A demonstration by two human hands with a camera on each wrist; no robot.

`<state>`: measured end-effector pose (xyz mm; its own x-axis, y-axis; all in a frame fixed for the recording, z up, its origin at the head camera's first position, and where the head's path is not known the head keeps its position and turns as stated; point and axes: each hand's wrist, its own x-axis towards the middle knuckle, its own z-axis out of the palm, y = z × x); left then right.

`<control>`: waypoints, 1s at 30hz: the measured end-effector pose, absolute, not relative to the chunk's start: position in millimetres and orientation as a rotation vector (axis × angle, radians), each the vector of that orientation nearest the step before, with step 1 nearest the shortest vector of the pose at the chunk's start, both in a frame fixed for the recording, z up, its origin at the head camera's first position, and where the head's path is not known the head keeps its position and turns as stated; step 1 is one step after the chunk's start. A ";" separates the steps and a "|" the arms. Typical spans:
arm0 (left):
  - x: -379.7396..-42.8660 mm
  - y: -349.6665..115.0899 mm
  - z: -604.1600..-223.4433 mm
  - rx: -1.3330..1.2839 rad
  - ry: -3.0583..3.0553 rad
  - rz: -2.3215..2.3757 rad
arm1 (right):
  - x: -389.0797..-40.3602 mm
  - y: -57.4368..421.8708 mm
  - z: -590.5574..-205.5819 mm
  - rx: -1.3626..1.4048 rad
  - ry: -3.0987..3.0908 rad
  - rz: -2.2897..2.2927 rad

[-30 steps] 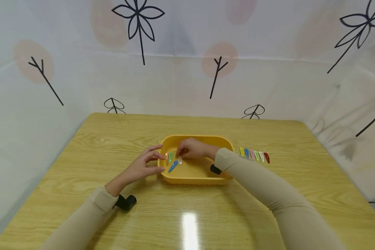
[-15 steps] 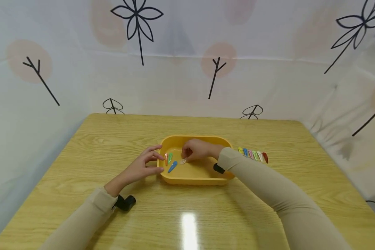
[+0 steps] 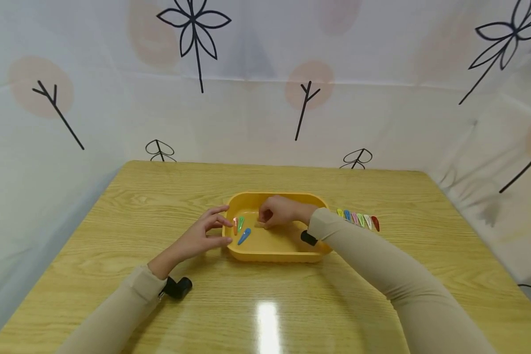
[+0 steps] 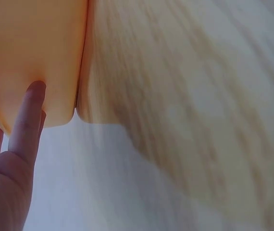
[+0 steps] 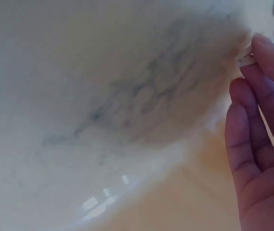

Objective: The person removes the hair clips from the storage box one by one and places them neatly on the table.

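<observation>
My right hand (image 3: 280, 210) reaches into the yellow plastic tray (image 3: 274, 256) and pinches a pale snap hair clip (image 5: 245, 58) between thumb and fingertips. In the head view only a sliver of that clip shows by the fingers. An orange hair clip (image 3: 235, 226), a green hair clip (image 3: 241, 223) and a blue hair clip (image 3: 244, 236) lie at the left of the tray floor. My left hand (image 3: 197, 235) is spread at the tray's left end. Its fingers touch the rim, and in the left wrist view a digit (image 4: 29, 120) rests against the tray's wall.
To the right of the tray, several hair clips stand in a row, among them a dark red clip (image 3: 375, 223) and a yellow clip (image 3: 340, 213). The wooden table (image 3: 168, 187) ends at a patterned cloth backdrop (image 3: 248, 113). My right forearm crosses the tray's right rim.
My right hand has shifted slightly right, turning the pale clip from nearly upright to almost level. The left hand and the other clips stay put.
</observation>
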<state>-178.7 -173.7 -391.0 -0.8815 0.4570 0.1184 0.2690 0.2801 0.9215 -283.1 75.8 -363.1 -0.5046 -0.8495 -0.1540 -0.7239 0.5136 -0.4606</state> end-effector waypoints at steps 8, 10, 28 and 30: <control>-179.1 -172.3 -390.8 0.660 2.378 1.650 | -278.0 84.0 -352.6 -1.299 2.400 -0.610; -179.2 -171.9 -390.6 0.653 2.379 1.649 | -275.4 85.4 -347.7 -1.308 2.399 -0.638; -178.1 -169.8 -388.7 0.644 2.419 1.626 | -253.9 112.4 -311.2 -1.213 2.432 -0.913; -177.9 -169.7 -388.7 0.644 2.419 1.623 | -252.5 117.7 -309.7 -1.204 2.441 -0.926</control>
<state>-177.9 -169.7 -388.7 -0.8948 0.4336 0.1059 0.2624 0.3192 0.9106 -252.5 117.7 -309.7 -0.6202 -0.7833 0.0418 -0.6139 0.4515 -0.6475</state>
